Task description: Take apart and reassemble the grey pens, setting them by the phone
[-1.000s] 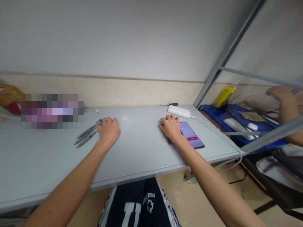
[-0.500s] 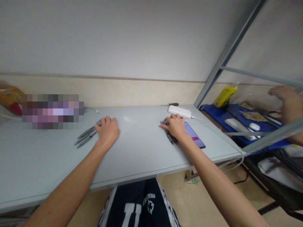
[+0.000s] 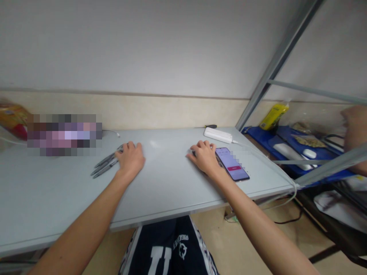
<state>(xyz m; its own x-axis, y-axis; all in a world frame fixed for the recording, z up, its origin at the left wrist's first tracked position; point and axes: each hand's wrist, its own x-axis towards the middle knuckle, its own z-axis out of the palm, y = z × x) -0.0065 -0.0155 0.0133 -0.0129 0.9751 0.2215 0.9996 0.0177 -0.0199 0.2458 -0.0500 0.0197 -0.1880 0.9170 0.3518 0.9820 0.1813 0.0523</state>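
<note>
My left hand (image 3: 130, 159) rests knuckles-up on the pale grey table (image 3: 169, 183), its fingers curled over the near ends of several grey pens (image 3: 103, 165) that fan out to its left. My right hand (image 3: 204, 156) lies palm-down, fingers bent over a bunch of dark pens. The hand hides nearly all of them; only a dark sliver (image 3: 219, 162) shows beside a lit phone (image 3: 233, 164) to its right.
A white power bank (image 3: 218, 134) with a cable and a small screwdriver (image 3: 209, 126) lie behind my right hand. A blurred-out patch (image 3: 64, 133) and a snack bag (image 3: 11, 119) sit far left. Beyond a metal frame (image 3: 272, 65), another person's hand (image 3: 355, 126) hovers over a blue tray (image 3: 286, 145).
My right hand slid right over the dark pens, then back left, uncovering the phone again. The other person's hand drew back toward the right edge. My left hand stayed put.
</note>
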